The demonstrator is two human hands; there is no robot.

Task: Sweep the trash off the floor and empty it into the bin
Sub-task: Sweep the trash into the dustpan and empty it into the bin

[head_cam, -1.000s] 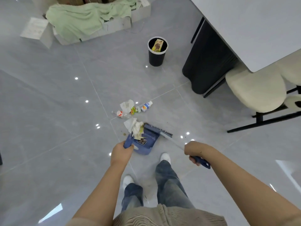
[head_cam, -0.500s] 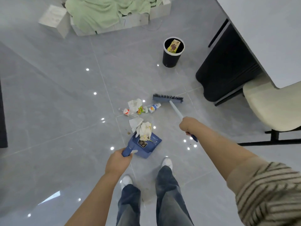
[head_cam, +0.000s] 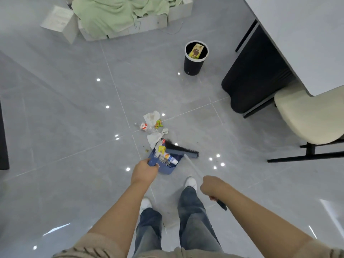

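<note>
Fingers of the left hand point(head_cam: 144, 171) grip the dustpan point(head_cam: 163, 161); the right hand point(head_cam: 212, 186) clasps the broom point(head_cam: 181, 150). Some trash sits in the pan, tissues point(head_cam: 151, 117) and wrappers lie farther out, and the bin point(head_cam: 195, 58) waits far right, emptying undone.

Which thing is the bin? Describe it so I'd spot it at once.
Start at the big white table on the right; left of its dark base stands a small round black bin with a white rim. It alone stands upright, a yellow-brown carton poking out.

One bin point(head_cam: 195, 58), one dustpan point(head_cam: 168, 167), one broom point(head_cam: 183, 151).
</note>
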